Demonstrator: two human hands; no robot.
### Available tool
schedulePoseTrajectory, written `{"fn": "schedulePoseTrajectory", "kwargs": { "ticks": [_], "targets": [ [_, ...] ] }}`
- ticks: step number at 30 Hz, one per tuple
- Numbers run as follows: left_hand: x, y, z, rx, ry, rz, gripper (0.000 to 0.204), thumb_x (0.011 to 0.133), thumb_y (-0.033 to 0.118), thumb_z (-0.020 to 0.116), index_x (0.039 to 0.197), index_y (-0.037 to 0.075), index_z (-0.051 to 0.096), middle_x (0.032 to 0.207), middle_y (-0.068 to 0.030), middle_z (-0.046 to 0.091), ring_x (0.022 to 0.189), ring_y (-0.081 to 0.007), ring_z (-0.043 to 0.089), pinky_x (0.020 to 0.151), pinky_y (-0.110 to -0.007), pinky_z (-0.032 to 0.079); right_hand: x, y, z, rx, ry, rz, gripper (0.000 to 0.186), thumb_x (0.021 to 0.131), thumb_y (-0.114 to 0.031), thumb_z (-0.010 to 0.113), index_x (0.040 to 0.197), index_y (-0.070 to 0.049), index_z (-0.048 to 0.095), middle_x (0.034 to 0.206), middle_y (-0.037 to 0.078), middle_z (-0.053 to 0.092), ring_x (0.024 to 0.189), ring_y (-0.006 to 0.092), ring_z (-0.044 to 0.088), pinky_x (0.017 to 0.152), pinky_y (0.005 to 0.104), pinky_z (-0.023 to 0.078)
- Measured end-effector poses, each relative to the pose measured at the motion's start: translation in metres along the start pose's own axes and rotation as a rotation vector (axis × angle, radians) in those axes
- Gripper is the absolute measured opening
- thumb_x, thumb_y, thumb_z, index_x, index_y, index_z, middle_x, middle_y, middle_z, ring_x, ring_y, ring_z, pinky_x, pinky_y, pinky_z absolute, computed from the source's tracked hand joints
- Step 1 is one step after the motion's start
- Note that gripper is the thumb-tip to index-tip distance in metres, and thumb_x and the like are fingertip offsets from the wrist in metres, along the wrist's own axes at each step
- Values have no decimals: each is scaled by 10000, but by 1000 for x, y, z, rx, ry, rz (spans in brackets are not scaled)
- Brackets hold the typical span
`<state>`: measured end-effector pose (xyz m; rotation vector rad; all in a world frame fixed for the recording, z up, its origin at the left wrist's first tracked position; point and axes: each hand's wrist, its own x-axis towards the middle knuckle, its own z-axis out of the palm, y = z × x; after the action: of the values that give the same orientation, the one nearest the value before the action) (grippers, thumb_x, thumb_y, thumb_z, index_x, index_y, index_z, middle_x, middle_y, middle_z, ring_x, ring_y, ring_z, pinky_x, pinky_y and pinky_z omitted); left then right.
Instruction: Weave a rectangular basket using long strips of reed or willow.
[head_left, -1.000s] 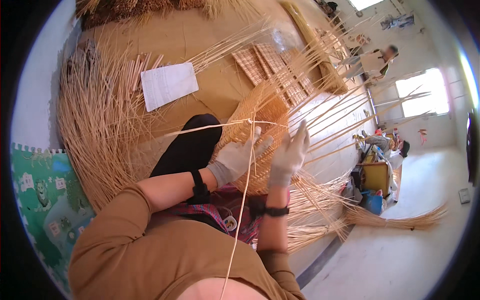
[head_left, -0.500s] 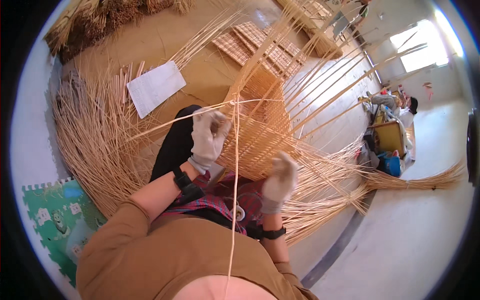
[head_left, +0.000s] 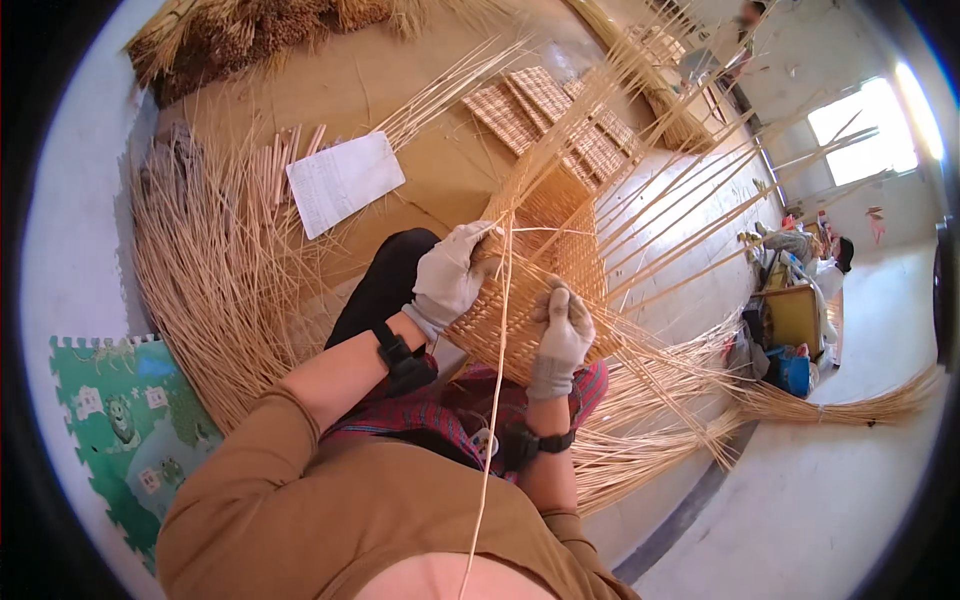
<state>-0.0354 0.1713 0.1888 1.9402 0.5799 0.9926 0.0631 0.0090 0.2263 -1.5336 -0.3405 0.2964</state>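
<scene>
In front of me stands a partly woven basket (head_left: 505, 320) of pale yellow strips, with long unwoven stakes fanning out from its far side. My left hand (head_left: 450, 275), in a whitish work glove, is closed on the basket's near left corner. My right hand (head_left: 564, 340), gloved too, has its fingers curled in against the near woven wall; whatever they pinch is hidden. One long loose strand (head_left: 494, 400) runs from the corner by my left hand down across my body. A thinner strand crosses the basket's opening.
Loose strips (head_left: 205, 270) lie heaped at the left, and more (head_left: 650, 400) spread at the right. A white paper sheet (head_left: 345, 183) and woven panels (head_left: 550, 115) lie beyond. A green foam mat (head_left: 125, 430) sits at lower left. Another person (head_left: 735, 40) is far off.
My left hand has moved right and closed on the basket's corner. My right hand, blurred before, has risen to the near wall. Strands stretching left past my left hand no longer show.
</scene>
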Motion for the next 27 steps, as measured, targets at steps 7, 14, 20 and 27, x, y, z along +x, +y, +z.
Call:
{"fn": "schedulePoseTrajectory", "kwargs": {
  "ticks": [7, 14, 20, 27],
  "targets": [
    [26, 7, 13, -309, -126, -269, 312, 895, 153, 833, 1149, 99, 659, 1188, -65, 573, 1062, -152, 587, 927, -298, 524, 25, -36, 29, -281, 165, -274, 239, 1002, -155, 710, 1169, 11, 752, 1024, 86, 764, 798, 143, 677, 734, 284, 559],
    [26, 7, 29, -251, 30, -402, 347, 839, 245, 845, 1063, 98, 625, 1067, -139, 631, 995, -269, 639, 902, -404, 535, 38, -66, 31, -111, 122, -269, 383, 1056, -56, 548, 1439, -59, 560, 1049, 132, 740, 793, 152, 688, 701, 302, 559],
    [8, 44, 23, -330, 288, -390, 489, 789, 259, 900, 1087, 36, 582, 930, -82, 609, 784, -221, 603, 725, -377, 524, -18, -16, -75, -16, 201, -62, 195, 1039, -62, 618, 1220, -43, 688, 984, 88, 733, 703, 65, 621, 575, 211, 487],
    [-16, 89, 40, 192, -323, 357, 676, 881, 234, 794, 1493, 183, 511, 1315, -224, 581, 1117, -374, 620, 927, -481, 498, 21, -76, -70, -782, 266, -548, 159, 1000, -94, 692, 1135, -26, 741, 965, 41, 724, 836, 127, 650, 744, 281, 536]
  ]
}}
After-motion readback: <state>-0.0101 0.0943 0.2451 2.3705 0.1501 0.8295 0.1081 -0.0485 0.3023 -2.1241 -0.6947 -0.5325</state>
